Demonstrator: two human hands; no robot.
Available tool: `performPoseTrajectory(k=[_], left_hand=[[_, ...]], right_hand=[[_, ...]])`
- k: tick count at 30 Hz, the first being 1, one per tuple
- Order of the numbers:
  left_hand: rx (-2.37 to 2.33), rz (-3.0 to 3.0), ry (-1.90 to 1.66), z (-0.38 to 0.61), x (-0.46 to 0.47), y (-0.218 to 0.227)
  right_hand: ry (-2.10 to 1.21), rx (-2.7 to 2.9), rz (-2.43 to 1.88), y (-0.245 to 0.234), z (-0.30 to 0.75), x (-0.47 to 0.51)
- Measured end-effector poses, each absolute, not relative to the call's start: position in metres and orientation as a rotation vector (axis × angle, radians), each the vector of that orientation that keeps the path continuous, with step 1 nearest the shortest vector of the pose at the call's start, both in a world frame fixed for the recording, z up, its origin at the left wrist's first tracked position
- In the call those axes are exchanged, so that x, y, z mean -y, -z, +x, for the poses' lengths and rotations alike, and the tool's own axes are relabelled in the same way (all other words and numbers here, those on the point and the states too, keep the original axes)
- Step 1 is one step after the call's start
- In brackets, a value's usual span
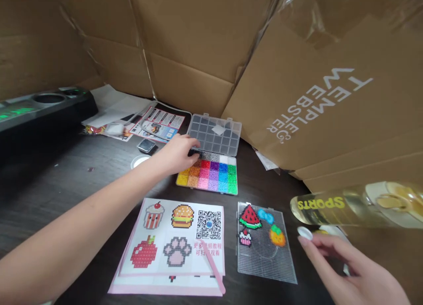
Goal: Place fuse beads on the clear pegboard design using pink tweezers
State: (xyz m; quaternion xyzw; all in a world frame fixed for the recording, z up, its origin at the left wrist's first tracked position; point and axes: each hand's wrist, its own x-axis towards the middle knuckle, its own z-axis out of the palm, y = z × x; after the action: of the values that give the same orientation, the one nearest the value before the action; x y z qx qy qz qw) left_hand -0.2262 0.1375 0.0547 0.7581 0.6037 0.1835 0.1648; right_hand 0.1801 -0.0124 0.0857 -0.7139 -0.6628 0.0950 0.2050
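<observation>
My left hand [180, 153] reaches over the back left of the bead box [208, 175], its fingers curled down at the dark-bead compartments. Whatever those fingers pinch is too small to make out. Rows of coloured beads fill the box, and its clear lid [214, 142] is folded back. Between thumb and fingers, my right hand [350, 263] holds a small white round dish [304, 233]. Just left of it lies a clear pegboard [264, 265] bearing a watermelon slice [250, 217], a blue bow [266, 216], a cupcake [245, 238] and a pineapple [277, 236], all made of beads.
Pattern sheets [161, 247] lie in front with pink tweezers [214, 269] on top. A bottle of pale yellow liquid [350, 203] is at right. Behind my left arm are a white round dish [140, 161], a small dark case [146, 145] and leaflets [165, 120]. Cardboard walls [191, 45] surround the table.
</observation>
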Motion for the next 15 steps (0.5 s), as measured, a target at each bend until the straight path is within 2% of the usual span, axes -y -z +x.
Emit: performPoseTrajectory(k=[5,10,15], left_hand=[[-1.627,2.361,-0.574,-0.228,-0.151,-0.029],[-1.515,2.449,-0.633,-0.234,-0.159,-0.023],[-1.422,2.470,-0.720,-0.233,-0.167,-0.025]], right_hand=[[-0.340,2.156,-1.538,-0.101,0.088,-0.055],[-0.405,2.311,-1.463,-0.090,0.023,-0.129],[-0.380,2.360,-1.502,-0.084,-0.007,-0.163]])
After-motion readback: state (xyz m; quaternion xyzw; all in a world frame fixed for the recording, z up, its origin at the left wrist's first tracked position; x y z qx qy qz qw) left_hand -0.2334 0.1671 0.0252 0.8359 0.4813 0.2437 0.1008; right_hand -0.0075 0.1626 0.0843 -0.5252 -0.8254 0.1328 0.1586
